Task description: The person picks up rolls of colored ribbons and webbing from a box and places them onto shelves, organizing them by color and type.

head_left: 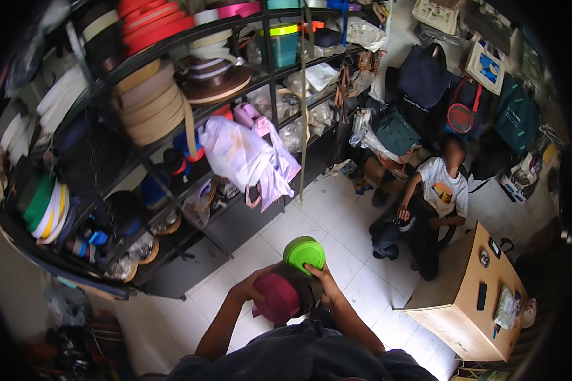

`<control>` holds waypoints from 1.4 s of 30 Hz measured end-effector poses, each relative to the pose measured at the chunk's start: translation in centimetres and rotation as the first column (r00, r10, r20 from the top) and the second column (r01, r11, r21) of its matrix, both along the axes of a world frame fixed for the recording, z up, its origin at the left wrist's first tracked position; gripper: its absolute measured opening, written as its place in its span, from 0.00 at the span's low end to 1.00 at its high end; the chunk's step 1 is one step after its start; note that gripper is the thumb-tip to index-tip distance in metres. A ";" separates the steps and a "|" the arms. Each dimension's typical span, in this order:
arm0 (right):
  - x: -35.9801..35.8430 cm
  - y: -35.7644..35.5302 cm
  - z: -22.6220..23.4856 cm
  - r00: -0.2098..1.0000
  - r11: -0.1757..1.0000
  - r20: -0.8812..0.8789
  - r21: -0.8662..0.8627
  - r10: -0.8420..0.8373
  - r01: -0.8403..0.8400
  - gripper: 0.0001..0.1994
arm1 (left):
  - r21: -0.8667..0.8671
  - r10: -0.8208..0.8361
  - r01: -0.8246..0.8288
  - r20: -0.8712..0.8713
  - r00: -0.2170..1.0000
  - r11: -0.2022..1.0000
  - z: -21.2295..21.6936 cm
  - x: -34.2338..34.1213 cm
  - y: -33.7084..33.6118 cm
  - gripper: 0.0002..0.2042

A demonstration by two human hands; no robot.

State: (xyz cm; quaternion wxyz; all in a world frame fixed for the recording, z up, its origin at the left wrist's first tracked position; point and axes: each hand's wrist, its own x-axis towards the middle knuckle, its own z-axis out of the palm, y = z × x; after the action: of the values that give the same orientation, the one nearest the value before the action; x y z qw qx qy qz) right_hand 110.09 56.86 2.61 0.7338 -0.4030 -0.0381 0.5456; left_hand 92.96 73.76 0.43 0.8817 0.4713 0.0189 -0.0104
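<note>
Close in front of my body I hold a bundle of webbing rolls. My left hand [248, 287] is wrapped round the side of a maroon webbing roll [277, 298]. With its thumb lying on the flat face, my right hand [325, 282] grips a bright green webbing roll [303, 250]. Between these two sits a dark brown or black roll [307, 289], partly hidden by my right hand and the maroon roll. The rolls appear to touch one another. My fingers beneath them are out of sight.
Black metal shelving [190, 44] stands ahead and left, stacked with webbing rolls. A pale plastic bag [238, 152] hangs from it. A seated person [443, 184] is at the right, near a wooden desk [451, 289]. Bags [426, 76] hang along the back wall above the tiled floor [349, 222].
</note>
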 end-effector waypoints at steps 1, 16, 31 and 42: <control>1.3 0.3 -0.5 1.000 1.000 -0.017 0.024 -0.009 0.010 0.35 | -0.005 -0.009 0.009 -0.001 1.000 1.000 -0.4 1.4 0.7 0.58; 29.3 6.8 5.5 0.988 0.974 0.149 0.227 -0.048 0.013 0.29 | -0.132 0.431 -0.422 0.045 0.901 0.897 1.9 21.2 5.2 0.49; 47.2 17.8 15.0 0.925 0.944 0.369 0.326 -0.085 -0.043 0.30 | -0.304 0.600 -0.595 -0.088 0.795 0.744 6.7 35.3 12.5 0.30; 56.3 30.5 27.7 0.624 0.872 0.670 0.488 -0.402 0.037 0.32 | -0.259 0.603 -0.593 -0.044 0.796 0.763 8.3 39.6 22.2 0.30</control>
State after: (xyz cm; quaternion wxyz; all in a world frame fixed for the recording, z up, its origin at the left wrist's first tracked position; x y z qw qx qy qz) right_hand 166.35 87.36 30.31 0.7825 -0.4223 -0.4069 0.2091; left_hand 132.55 96.01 8.71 0.8929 0.3213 0.1482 0.2784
